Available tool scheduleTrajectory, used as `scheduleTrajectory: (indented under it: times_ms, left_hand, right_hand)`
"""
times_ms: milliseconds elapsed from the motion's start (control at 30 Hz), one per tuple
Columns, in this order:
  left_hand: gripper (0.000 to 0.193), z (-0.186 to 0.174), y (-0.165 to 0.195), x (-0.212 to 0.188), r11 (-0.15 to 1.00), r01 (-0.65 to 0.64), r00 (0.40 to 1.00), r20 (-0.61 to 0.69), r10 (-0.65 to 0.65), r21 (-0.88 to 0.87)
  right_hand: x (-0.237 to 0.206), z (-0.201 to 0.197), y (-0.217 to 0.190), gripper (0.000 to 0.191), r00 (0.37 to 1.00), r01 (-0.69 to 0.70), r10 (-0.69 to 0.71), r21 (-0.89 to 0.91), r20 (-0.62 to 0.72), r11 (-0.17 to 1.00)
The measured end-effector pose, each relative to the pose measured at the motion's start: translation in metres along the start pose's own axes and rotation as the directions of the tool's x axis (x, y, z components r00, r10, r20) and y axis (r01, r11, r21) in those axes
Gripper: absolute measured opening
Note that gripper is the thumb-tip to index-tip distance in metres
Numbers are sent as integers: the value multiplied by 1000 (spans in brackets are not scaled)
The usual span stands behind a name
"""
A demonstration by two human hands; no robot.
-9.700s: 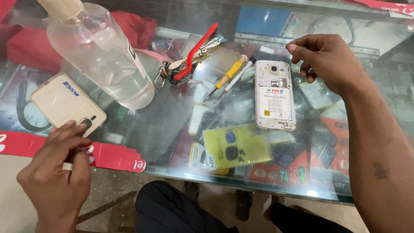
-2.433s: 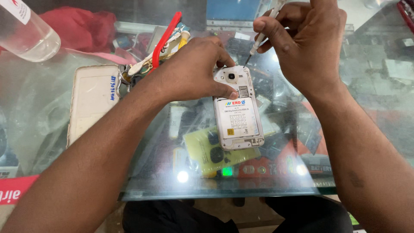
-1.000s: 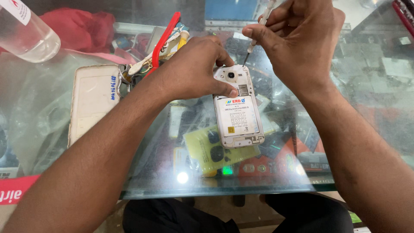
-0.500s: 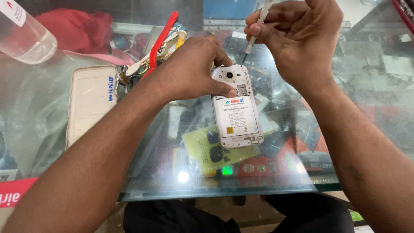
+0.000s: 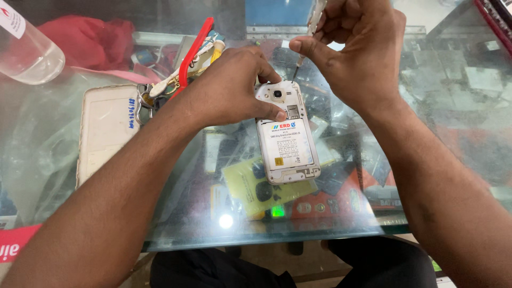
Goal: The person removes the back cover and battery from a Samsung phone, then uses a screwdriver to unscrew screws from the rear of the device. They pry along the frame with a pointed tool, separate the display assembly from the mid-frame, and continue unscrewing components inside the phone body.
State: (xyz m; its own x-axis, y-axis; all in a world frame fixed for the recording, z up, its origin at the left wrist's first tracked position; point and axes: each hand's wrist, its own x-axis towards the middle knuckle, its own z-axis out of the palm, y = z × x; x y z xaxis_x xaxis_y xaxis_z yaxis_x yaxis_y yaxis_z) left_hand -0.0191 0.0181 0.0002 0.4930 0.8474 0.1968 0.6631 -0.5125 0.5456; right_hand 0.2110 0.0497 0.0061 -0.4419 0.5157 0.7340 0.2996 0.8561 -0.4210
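Observation:
A white phone (image 5: 286,141) lies face down on the glass counter (image 5: 426,138), its back cover off and the white battery showing. My left hand (image 5: 229,88) grips the phone's top end, thumb pressed beside the camera. My right hand (image 5: 354,50) hovers above the phone's top edge and pinches a small screwdriver (image 5: 309,32). Its tip points down at the upper right corner of the phone.
The phone's white back cover (image 5: 106,130) lies at the left. A clear plastic bottle (image 5: 24,45) sits at the far left top. Red-handled tools and keys (image 5: 181,64) lie behind my left hand. Phone accessories show under the glass.
Over the last seconds my left hand came onto the phone and my right hand picked up the screwdriver. In the last half second the right hand shifted slightly above the phone's top.

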Motion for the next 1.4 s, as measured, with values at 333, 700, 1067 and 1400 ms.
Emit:
scheduleTrajectory:
  times_ms: [333, 700, 1067, 1400]
  left_hand:
    - [55, 0, 0, 1, 1000, 7, 1000, 19, -7, 5]
    - [59, 1, 0, 1, 1000, -19, 1000, -8, 19, 7]
    - [57, 3, -1, 0, 1000, -3, 1000, -3, 3, 0]
    - [40, 2, -11, 1, 997, -54, 997, 48, 57, -49]
  right_hand:
    - [4, -1, -3, 63, 973, -232, 205, 414, 109, 880]
    - [0, 0, -4, 65, 959, -282, 249, 416, 132, 864]
    - [2, -5, -7, 31, 957, -272, 226, 294, 179, 916]
    - [-4, -2, 6, 29, 969, -226, 214, 91, 123, 970]
